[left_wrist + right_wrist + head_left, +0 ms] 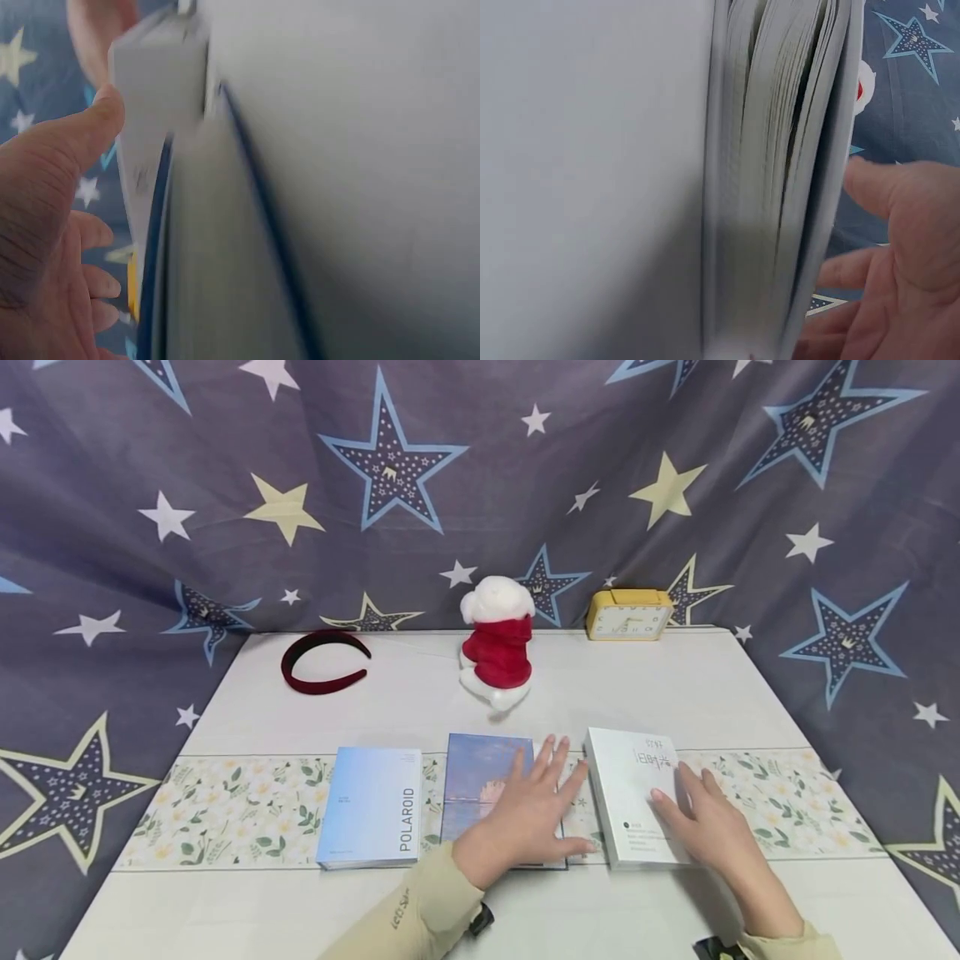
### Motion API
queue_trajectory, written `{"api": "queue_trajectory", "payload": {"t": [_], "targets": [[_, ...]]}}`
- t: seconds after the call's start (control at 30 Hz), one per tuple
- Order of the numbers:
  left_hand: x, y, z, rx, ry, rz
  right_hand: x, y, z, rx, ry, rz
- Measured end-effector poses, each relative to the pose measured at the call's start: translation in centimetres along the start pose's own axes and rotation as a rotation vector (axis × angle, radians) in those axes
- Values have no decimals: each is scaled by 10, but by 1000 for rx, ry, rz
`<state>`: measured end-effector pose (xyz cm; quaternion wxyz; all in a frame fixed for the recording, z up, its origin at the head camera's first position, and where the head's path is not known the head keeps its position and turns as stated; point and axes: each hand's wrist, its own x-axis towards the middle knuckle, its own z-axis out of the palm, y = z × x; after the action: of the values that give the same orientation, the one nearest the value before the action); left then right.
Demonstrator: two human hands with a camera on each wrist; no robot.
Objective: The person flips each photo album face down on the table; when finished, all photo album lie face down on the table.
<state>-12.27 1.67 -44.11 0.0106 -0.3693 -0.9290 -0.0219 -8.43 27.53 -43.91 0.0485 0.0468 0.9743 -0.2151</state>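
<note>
Fingers spread, my left hand is over a hardcover book with a sea painting on its cover. In the left wrist view its dark blue cover edges and page block show; contact with the hand cannot be told. My right hand lies at the right side of a thick white book, thumb over the cover and fingers loosely extended along its right edge. The right wrist view shows that book's pages beside the hand. To the left lies a light blue album marked POLAROID.
A dark red headband lies at the back left of the white table. A white plush toy in a red top sits at back centre, and a yellow clock stands at back right. A star-patterned curtain hangs behind.
</note>
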Motion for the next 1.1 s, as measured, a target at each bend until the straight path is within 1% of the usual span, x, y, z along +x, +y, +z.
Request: {"api": "queue_trajectory", "payload": {"t": [0.1, 0.2, 0.3, 0.43, 0.53, 0.67, 0.77, 0.87, 0.97, 1.1], "targets": [[3, 15, 3, -10, -21, 40, -1, -2, 1, 21, 14, 16], [5, 24, 4, -37, -46, 61, 0, -4, 0, 45, 14, 36], [8, 28, 4, -81, -75, 63, 1, -4, -1, 93, 6, 59], [11, 30, 4, -174, -124, 48, 4, -2, -5, 206, -47, 132], [13, 32, 4, -299, -163, 35, 11, 10, -4, 328, -98, 205], [13, 35, 4, -566, -215, -6, 27, 42, 11, 481, -107, 257], [14, 38, 3, -760, -228, -61, 38, 66, 25, 573, -94, 280], [15, 41, 1, -895, -219, -109, 43, 74, 32, 634, -84, 305], [14, 44, 0, -977, -209, -144, 45, 76, 34, 635, -65, 312], [12, 46, 1, -1028, -198, -182, 49, 83, 38, 625, -46, 305]]}}
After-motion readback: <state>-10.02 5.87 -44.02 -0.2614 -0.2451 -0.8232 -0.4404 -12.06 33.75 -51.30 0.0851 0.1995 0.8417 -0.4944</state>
